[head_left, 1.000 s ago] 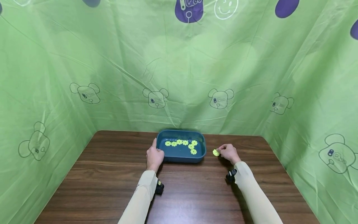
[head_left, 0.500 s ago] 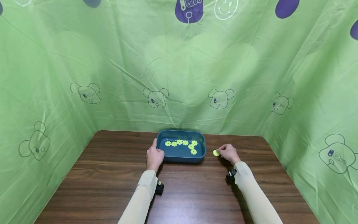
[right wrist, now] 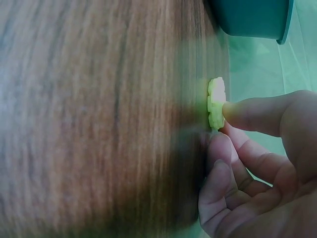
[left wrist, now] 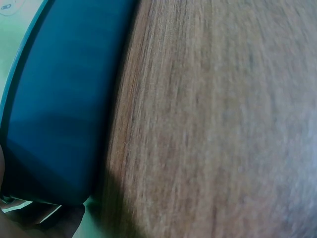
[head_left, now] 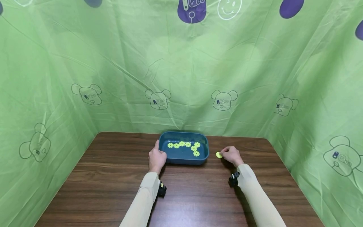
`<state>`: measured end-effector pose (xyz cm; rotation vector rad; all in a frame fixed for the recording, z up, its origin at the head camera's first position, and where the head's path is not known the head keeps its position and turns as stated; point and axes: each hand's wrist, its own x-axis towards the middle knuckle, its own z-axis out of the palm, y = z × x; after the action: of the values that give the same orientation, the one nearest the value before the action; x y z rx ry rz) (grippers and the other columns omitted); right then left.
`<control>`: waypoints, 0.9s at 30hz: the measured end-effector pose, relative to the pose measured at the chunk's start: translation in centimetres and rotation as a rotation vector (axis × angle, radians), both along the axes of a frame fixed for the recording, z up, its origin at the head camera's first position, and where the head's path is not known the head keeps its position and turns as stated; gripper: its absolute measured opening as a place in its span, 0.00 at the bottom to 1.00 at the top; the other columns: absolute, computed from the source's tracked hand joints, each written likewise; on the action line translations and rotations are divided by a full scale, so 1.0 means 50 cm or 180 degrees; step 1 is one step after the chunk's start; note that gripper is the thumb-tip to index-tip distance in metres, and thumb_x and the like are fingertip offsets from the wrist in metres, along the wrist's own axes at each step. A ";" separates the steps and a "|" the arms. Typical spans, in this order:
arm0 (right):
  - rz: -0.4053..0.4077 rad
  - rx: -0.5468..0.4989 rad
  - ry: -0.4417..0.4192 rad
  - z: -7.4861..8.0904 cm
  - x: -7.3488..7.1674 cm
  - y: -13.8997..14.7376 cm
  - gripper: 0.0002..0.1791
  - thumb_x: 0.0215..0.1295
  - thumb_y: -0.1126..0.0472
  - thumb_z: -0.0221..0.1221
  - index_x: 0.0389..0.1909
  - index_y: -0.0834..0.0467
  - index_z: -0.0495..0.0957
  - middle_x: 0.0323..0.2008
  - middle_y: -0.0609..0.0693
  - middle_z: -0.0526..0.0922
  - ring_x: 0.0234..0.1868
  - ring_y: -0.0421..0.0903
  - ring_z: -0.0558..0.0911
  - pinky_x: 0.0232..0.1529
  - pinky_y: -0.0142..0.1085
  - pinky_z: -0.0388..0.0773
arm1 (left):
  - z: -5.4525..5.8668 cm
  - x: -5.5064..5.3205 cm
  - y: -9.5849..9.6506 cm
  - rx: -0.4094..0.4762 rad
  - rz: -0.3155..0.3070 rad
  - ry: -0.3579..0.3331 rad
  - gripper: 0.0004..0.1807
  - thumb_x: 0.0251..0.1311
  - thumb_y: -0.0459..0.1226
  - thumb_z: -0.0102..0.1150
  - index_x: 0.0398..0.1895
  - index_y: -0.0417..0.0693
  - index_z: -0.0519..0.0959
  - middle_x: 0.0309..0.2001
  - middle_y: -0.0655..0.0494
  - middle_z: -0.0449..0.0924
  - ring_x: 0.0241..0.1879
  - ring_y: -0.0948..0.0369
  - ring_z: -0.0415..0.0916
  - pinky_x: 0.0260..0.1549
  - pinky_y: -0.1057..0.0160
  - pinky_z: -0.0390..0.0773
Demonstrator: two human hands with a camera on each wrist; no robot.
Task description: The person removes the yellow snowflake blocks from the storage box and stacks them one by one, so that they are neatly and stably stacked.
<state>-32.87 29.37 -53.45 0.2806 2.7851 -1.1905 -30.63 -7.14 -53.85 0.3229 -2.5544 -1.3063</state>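
To the right of a blue plastic tub (head_left: 184,160), my right hand (head_left: 232,155) pinches a yellow flower-shaped disc (head_left: 218,154) between thumb and fingers. The right wrist view shows that disc (right wrist: 216,101) nearly edge-on, low over the wood, with the thumb (right wrist: 257,114) against its face. My left hand (head_left: 157,159) grips the tub's near left corner, index finger pointing along the left side. In the left wrist view the tub's outer wall (left wrist: 64,109) fills the left part, and only bits of the fingers (left wrist: 69,220) appear at its corner. Inside the tub lie several similar yellow discs (head_left: 182,144).
The brown wood-grain table (head_left: 195,195) carries the tub near its back edge. A green printed curtain (head_left: 187,72) stands behind the table and along both sides. Each wrist wears a small black camera (head_left: 234,178).
The disc in my right hand looks slightly more tilted than before. Both hands, the tub and the discs inside it keep their places.
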 end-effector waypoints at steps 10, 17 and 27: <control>-0.0008 0.0028 0.0008 0.006 0.002 -0.003 0.10 0.67 0.61 0.61 0.39 0.64 0.85 0.35 0.55 0.85 0.33 0.47 0.79 0.32 0.34 0.73 | 0.001 0.001 -0.003 0.0009 -0.0031 0.0022 0.39 0.59 0.30 0.45 0.79 0.50 0.61 0.60 0.34 0.79 0.57 0.37 0.78 0.56 0.41 0.76; -0.0041 -0.0012 -0.0030 0.008 0.000 -0.004 0.13 0.68 0.56 0.61 0.41 0.63 0.83 0.38 0.55 0.84 0.34 0.48 0.79 0.32 0.34 0.74 | 0.000 0.001 -0.003 0.0015 -0.0036 0.0016 0.39 0.60 0.30 0.45 0.79 0.50 0.61 0.60 0.34 0.79 0.58 0.38 0.78 0.57 0.41 0.76; 0.0080 0.0387 0.0399 0.033 -0.021 -0.035 0.17 0.70 0.48 0.59 0.43 0.59 0.81 0.42 0.57 0.84 0.40 0.52 0.80 0.40 0.42 0.76 | -0.005 -0.001 -0.002 0.0022 -0.0018 0.0049 0.39 0.59 0.30 0.45 0.79 0.50 0.62 0.58 0.34 0.80 0.57 0.38 0.78 0.56 0.42 0.76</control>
<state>-33.94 27.62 -51.83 0.1857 2.9653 -1.0704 -30.65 -7.23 -54.12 0.3060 -2.5407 -1.3148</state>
